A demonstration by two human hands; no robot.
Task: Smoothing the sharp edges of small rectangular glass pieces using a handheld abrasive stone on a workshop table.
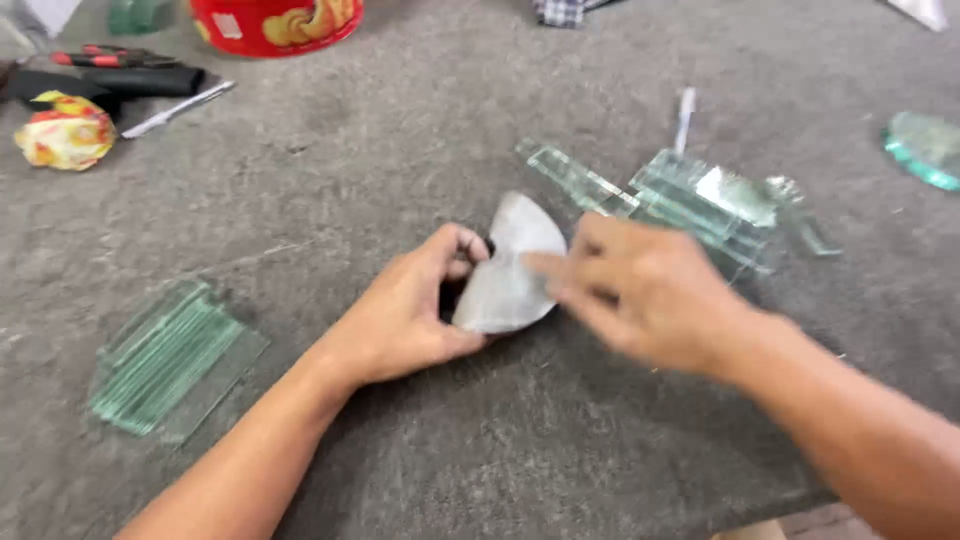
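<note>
— Felt, grey and coarse, covers the whole tabletop (330, 180). What sits at its middle?

— Fan-shaped glass piece (507, 270): pale, frosted-looking, one curved edge, two straighter sides. Taking it as landmark. Left hand (405, 315) grips it from the left, fingers (462, 240) curled round its edge, thumb beneath. Right hand (640, 295) is motion-blurred; index finger reaches onto the piece's right face, other fingers loosely spread, holding nothing.

— Other glass?

— Down-left of the fan piece, well apart: stack of thin greenish rectangular panes (170, 355), edges slightly fanned. Up-right, near: thick clear glass blocks (705, 205), square-cut, green at the edges, with a long narrow strip (575, 178) running off towards the fan piece. Far right, at the frame edge: rounded greenish glass disc (925, 148), partly cut off.

— Non-glass?

— Far up-left: red round tin (275, 22), dark tools with red handles (115, 58), crumpled yellow-red wrapper (65, 130), slim metal blade (180, 108). Above the blocks, a small white pen-like tool (684, 118).

— Room to move?

— Bare felt directly above and below the fan piece.
</note>
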